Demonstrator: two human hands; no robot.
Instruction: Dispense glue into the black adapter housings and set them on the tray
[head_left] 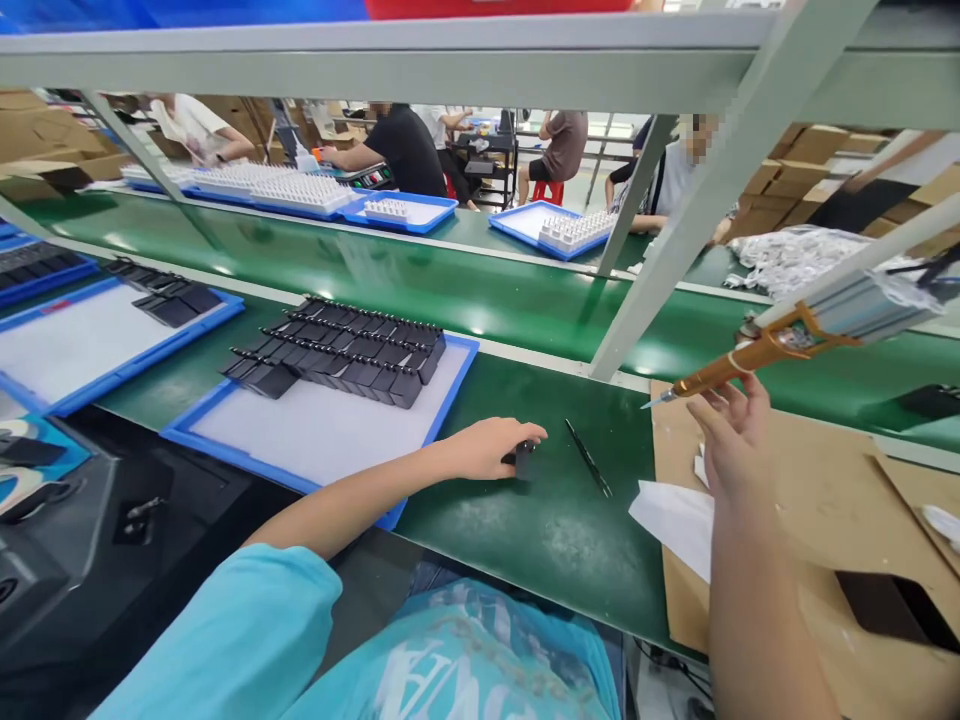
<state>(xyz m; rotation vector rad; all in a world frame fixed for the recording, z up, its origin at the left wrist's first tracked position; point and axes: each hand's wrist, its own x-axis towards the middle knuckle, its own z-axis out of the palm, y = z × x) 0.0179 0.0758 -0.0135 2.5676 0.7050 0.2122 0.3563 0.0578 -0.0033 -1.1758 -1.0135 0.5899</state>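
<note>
My left hand (491, 448) is closed around a small black box-shaped part (523, 458), low over the green work surface. Most of that part is hidden by the fingers. A pair of dark tweezers (589, 458) lies just to the right of it. My right hand (739, 430) is raised with thumb and fingers apart, just under an orange dispensing gun (727, 372). Its fingertips are at the gun's underside; whether they touch it I cannot tell. The gun slants down leftward to a thin pale-blue nozzle (657, 402).
Left stands a blue-rimmed tray (457, 385) with rows of black boxes (352, 345); another tray (135, 345) lies beyond. Cardboard (810, 500) at right bears white paper (679, 520) and a dark phone-like slab (896, 608). A slanted metal post (675, 220) rises ahead. Co-workers sit across the green belt.
</note>
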